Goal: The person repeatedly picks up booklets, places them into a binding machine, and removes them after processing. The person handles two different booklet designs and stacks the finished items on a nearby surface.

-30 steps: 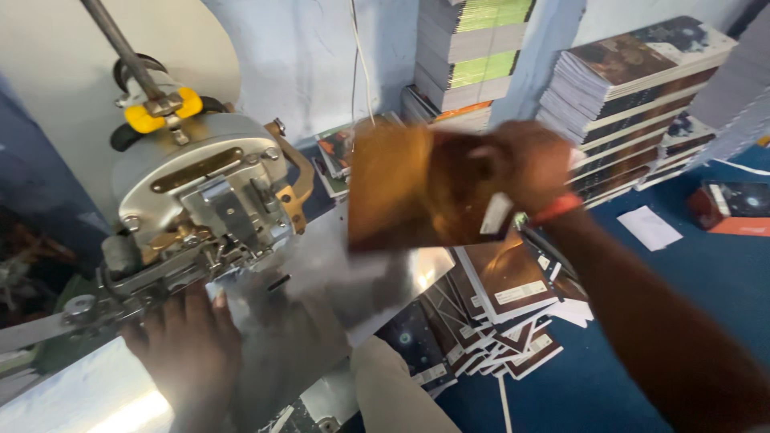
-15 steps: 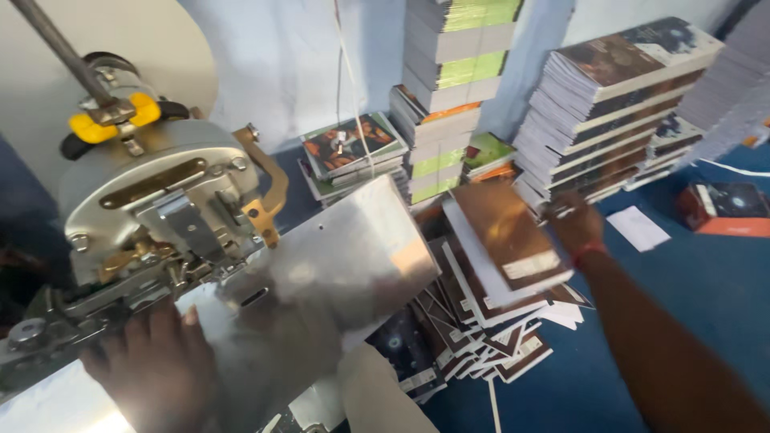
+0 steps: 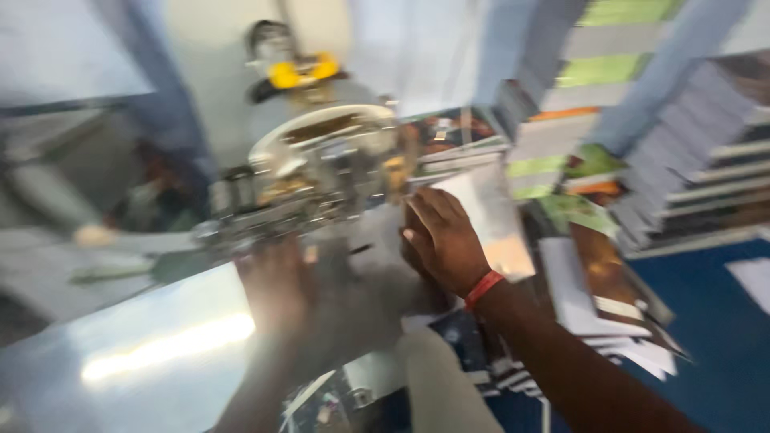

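The view is blurred by motion. My right hand (image 3: 443,239), with a red band at the wrist, lies knuckles up on the shiny metal plate (image 3: 489,216) just right of the grey stitching machine head (image 3: 321,152); nothing shows in its grip. My left hand (image 3: 298,298) is a blur low on the same metal surface, in front of the machine, and its fingers cannot be made out. A pile of brown-covered booklets (image 3: 605,281) lies to the right of my right forearm.
Tall stacks of books (image 3: 706,152) and green-edged stacks (image 3: 553,120) stand at the back right on a blue floor (image 3: 722,337). A yellow part (image 3: 301,72) tops the machine. A wide reflective metal sheet (image 3: 120,353) fills the lower left.
My right hand has left the brown booklet on the pile at the right and swung back left onto the metal plate by the machine. The camera has turned left; my left hand stays put.
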